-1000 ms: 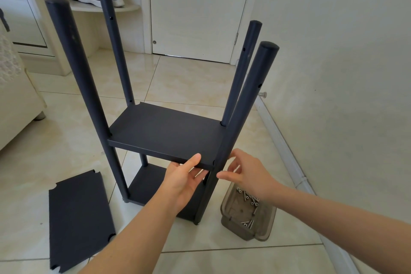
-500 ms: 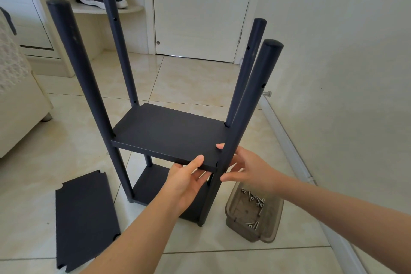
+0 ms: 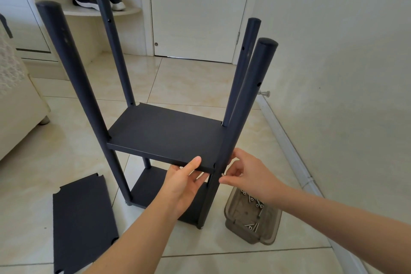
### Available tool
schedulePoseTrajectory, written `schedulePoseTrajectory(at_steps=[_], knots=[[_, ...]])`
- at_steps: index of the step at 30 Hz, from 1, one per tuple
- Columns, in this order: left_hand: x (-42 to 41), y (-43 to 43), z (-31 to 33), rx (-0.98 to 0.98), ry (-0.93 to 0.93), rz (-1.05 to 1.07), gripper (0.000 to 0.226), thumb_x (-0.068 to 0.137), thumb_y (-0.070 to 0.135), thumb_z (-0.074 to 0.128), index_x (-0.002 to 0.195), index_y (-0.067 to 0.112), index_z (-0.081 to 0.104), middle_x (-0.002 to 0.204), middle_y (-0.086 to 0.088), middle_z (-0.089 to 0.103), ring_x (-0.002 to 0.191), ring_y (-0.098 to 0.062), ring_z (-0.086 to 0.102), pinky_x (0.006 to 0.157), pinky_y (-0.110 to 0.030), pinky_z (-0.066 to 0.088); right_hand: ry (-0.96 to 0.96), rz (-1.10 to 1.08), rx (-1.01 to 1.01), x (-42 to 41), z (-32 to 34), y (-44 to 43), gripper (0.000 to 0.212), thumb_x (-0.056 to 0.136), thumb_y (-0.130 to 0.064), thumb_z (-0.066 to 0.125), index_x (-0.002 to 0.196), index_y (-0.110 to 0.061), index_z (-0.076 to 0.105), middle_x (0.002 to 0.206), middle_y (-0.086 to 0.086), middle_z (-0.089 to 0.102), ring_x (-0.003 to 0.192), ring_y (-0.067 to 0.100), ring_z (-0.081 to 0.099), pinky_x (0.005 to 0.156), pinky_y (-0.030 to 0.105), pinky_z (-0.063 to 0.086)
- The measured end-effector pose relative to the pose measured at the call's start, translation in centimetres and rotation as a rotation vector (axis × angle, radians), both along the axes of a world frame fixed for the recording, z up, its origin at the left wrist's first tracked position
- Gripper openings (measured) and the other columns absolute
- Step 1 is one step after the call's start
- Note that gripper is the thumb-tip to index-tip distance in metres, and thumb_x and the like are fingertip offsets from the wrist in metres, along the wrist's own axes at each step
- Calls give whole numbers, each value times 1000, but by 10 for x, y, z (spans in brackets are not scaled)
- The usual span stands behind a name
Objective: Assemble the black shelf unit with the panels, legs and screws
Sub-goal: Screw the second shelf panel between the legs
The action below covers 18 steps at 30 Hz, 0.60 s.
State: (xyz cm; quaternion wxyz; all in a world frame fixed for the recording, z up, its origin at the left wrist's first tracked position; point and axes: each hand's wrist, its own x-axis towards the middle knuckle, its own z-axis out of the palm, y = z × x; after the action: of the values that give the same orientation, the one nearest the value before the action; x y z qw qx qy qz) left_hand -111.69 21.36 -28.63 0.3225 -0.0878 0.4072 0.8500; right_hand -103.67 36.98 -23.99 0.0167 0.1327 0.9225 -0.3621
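Now left hand (image 3: pixel 184 182) grips the panel (image 3: pixel 164 135) at its near edge, thumb on top; right hand (image 3: pixel 251 176) pinches what looks like a screw (image 3: pixel 222 175) at the near-right leg (image 3: pixel 245 107). Hold panel level, line up holes, start screw straight.

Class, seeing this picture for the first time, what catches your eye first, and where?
A half-built black shelf unit stands in the centre, four legs rising above its middle panel. The left hand grips that panel's near edge; the right hand pinches a small screw at the near right leg. A spare panel lies lower left, a tray of screws lower right.
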Motion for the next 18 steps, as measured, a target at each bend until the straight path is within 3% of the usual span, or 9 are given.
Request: schedulePoseTrajectory(at_steps=[7, 14, 18], knots=[[0, -2, -1, 0, 4, -13, 42, 91, 6, 66, 131, 13, 56, 125, -15, 67, 107, -30, 71, 85, -39, 60, 26, 43, 8, 2, 0, 3, 42, 87, -26, 72, 122, -30, 49, 93, -14, 66, 86, 5, 64, 75, 13, 51], [0, 0, 1, -18, -10, 5, 41, 91, 7, 66, 130, 13, 56, 124, -14, 67, 108, -30, 69, 85, -38, 58, 27, 0, 13, -2, 2, 2, 61, 85, -29, 75, 132, -37, 37, 95, -15, 57, 84, 11, 61, 64, 9, 47], [-1, 1, 2, -9, -20, 9, 41, 90, 6, 66, 129, 13, 56, 123, -14, 67, 108, -31, 69, 86, -39, 57, 13, 24, 10, -4, 0, 3, 60, 86, -29, 73, 135, -32, 39, 99, -15, 55, 87, 10, 61, 68, 12, 51]])
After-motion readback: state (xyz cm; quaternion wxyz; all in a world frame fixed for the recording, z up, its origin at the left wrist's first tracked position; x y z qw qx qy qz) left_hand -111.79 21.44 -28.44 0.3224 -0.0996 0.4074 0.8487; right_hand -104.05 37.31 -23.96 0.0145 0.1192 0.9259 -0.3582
